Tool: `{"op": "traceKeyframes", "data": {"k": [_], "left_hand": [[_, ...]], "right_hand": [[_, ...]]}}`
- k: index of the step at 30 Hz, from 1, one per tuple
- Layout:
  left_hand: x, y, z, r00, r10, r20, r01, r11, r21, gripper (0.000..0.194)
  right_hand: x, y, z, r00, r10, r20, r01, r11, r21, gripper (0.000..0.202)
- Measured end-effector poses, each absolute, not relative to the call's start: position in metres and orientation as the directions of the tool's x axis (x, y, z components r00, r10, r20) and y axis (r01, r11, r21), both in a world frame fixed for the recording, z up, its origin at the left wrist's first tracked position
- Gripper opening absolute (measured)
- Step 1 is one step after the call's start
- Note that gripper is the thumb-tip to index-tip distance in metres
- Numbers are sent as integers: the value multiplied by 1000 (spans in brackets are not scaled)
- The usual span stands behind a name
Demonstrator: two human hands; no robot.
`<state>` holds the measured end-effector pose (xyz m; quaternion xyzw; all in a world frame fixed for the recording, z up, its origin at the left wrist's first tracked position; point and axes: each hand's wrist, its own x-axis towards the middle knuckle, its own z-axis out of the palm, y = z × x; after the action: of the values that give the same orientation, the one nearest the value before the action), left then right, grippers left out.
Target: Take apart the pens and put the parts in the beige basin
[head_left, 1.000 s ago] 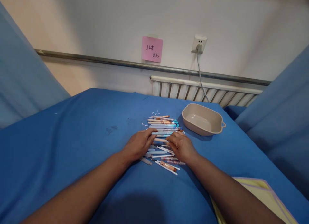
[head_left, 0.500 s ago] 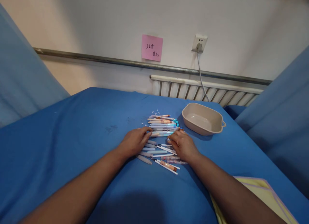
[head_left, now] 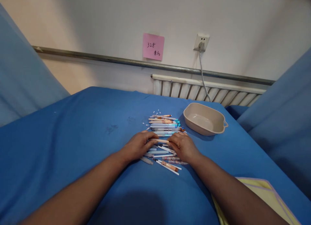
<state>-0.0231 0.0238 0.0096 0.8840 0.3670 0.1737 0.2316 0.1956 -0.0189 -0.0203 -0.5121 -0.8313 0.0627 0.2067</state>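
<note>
While left hand point(head_left: 139, 145) and right hand point(head_left: 184, 146) pinch a pen point(head_left: 162, 141), the basin point(head_left: 205, 119) sits empty.

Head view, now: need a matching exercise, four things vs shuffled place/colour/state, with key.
Column one:
1. Basin
2. Note
3. Plug
4. Cream tube

Column two:
A. pink, on the wall
B. between the fingers of the left hand and right hand
C. in the socket
D. open-topped, resting on the blue cloth

Pairs: 1-D, 2-A, 3-C, 4-B
</note>
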Motion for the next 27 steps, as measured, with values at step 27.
{"op": "traceKeyframes", "data": {"k": [27], "left_hand": [[-29,38,2,612,771,174,697,-630,342,19]], "right_hand": [[201,-15,-23,-163,960,229,921,231,-313,15]]}}
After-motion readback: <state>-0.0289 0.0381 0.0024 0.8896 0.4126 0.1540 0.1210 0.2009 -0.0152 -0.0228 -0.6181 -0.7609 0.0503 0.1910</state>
